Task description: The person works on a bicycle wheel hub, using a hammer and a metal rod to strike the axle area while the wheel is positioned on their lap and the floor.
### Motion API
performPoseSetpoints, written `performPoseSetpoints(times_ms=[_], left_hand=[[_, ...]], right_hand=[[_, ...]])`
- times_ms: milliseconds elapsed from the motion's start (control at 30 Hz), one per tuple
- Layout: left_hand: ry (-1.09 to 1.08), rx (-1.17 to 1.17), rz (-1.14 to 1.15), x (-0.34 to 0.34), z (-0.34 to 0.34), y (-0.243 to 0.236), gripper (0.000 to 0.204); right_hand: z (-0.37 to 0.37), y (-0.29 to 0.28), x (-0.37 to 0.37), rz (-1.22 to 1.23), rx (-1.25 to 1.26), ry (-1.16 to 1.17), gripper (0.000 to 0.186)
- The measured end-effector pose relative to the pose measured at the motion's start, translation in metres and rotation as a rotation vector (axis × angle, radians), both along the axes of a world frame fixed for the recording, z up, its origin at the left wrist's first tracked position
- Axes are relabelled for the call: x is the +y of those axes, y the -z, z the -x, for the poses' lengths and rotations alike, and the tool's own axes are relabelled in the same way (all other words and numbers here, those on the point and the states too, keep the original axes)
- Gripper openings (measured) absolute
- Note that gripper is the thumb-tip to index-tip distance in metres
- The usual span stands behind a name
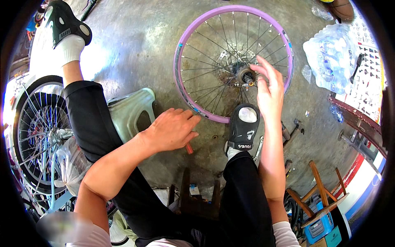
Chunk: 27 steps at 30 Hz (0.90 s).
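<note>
A bicycle wheel with a purple rim (233,9) lies flat on the concrete floor. Its hub and sprocket (247,76) face up, the axle end standing out toward me. Beside the hub is my right hand (270,86), fingers stretched and apart; whether a fingertip touches the sprocket I cannot tell. My left hand (170,129) hovers off the rim's lower left edge, loosely bent, with a gap between thumb and forefinger. Below that thumb shows the end of a red stick-like piece (189,148), its other end hidden by the hand.
My shoe (244,127) meets the rim's near edge. A pale green plastic stool (129,113) stands left, beyond it another bicycle wheel (20,123). Right are a bag of clear bottles (331,53), a hammer (294,129), a wrench (259,148) and a wooden stool (319,183).
</note>
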<state>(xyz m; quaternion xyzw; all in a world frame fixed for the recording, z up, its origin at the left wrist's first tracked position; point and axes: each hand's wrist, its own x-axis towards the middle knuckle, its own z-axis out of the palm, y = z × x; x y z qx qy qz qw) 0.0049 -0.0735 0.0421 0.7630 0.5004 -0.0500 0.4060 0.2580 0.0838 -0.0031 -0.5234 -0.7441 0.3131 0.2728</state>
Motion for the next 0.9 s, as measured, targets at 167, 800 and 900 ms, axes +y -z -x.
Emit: performPoseSetpoints(times_ms=[167,800,900], left_hand=[[-0.003,0.005,-0.024,0.001,0.001,0.003,0.046],[-0.018,-0.001,-0.086,-0.011,-0.002,0.004,0.046],[-0.027,-0.011,-0.099,-0.014,-0.001,0.007,0.044]], right_hand=[[-0.001,0.002,0.005,-0.123,-0.038,0.115,0.044],[0.010,-0.002,-0.002,-0.074,0.104,-0.082,0.033],[0.011,0.001,-0.002,-0.062,0.074,0.064,0.035]])
